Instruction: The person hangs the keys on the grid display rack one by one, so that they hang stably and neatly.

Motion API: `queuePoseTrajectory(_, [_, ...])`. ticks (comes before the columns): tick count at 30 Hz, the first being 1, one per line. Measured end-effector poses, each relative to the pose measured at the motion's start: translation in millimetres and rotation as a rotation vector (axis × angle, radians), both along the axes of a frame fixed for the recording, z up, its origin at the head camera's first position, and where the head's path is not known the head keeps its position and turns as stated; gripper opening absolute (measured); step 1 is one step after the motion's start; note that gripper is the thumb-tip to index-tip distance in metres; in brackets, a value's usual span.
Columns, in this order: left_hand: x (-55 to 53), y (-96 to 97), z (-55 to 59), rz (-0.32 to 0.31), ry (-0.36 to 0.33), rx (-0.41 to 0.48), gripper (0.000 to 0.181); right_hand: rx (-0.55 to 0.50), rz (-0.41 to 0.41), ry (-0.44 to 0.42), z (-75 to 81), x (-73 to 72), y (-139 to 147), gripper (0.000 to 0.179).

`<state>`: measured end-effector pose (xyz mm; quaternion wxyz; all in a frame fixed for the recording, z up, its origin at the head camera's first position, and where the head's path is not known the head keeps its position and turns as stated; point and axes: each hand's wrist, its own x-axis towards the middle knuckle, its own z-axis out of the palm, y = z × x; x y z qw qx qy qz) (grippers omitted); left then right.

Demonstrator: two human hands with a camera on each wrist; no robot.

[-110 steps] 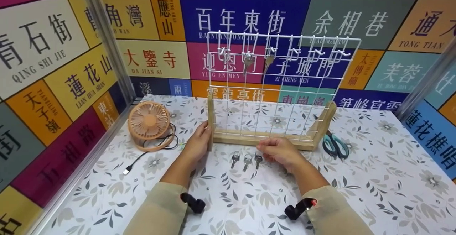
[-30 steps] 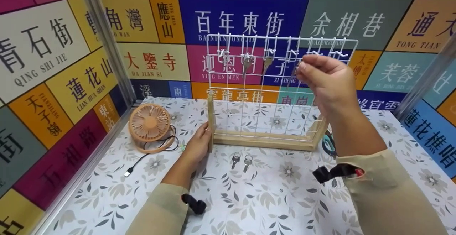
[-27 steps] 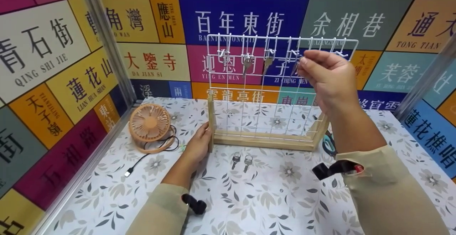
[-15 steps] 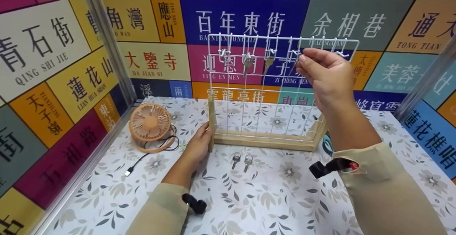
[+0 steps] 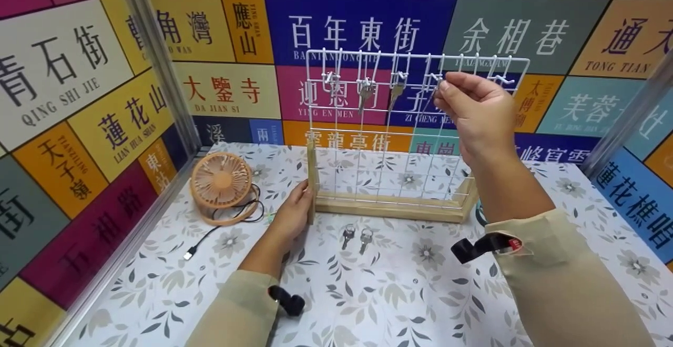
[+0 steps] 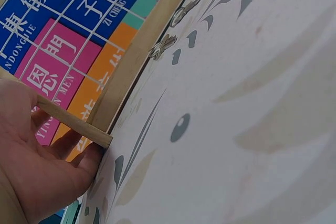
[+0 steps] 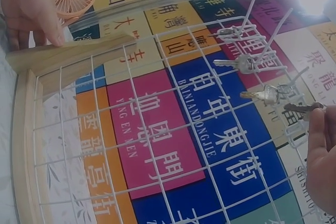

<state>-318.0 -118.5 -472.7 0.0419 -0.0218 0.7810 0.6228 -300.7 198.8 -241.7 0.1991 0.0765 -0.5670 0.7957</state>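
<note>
A white wire grid rack (image 5: 376,111) with wooden supports stands upright on the table. My left hand (image 5: 292,213) grips its left wooden upright (image 6: 73,121) low down, fingers bent against the wood. Up at the fourth hook from the left, my right hand (image 5: 481,113) pinches a key (image 7: 302,108) between thumb and fingertips. Whether its ring is over the hook is hidden. Three keys hang on the hooks to the left, among them a silver key (image 5: 366,93) and a brassy key (image 5: 397,93). Two more ringed keys, one (image 5: 348,236) beside the other (image 5: 366,238), lie before the base.
An orange fan (image 5: 221,181) with a black USB cable (image 5: 202,239) stands left of the rack. Scissors (image 5: 480,213) with teal handles are mostly hidden behind the right forearm. Walls with street-name panels (image 5: 226,92) enclose the flowered table.
My right hand picked a key from the row on the table and raised it to the fourth hook, lately shifting slightly left. My left hand has stayed on the upright.
</note>
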Motion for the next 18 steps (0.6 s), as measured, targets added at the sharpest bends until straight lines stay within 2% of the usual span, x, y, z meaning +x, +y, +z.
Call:
queuePoseTrajectory(10, [-1.1, 0.6, -0.9, 0.004, -0.009, -0.011, 0.060, 0.006, -0.002, 0.002, -17.3, -0.2, 3.9, 0.033])
queuePoseTrajectory(14, [-2.0, -0.3, -0.8, 0.009, -0.011, -0.031, 0.059, 0.030, 0.017, -0.041, -34.7, 0.0, 2.5, 0.031])
queuePoseTrajectory(18, [-2.3, -0.2, -1.9, 0.007, -0.021, -0.018, 0.059, 0.084, 0.059, -0.112, -60.7, -0.5, -1.7, 0.029])
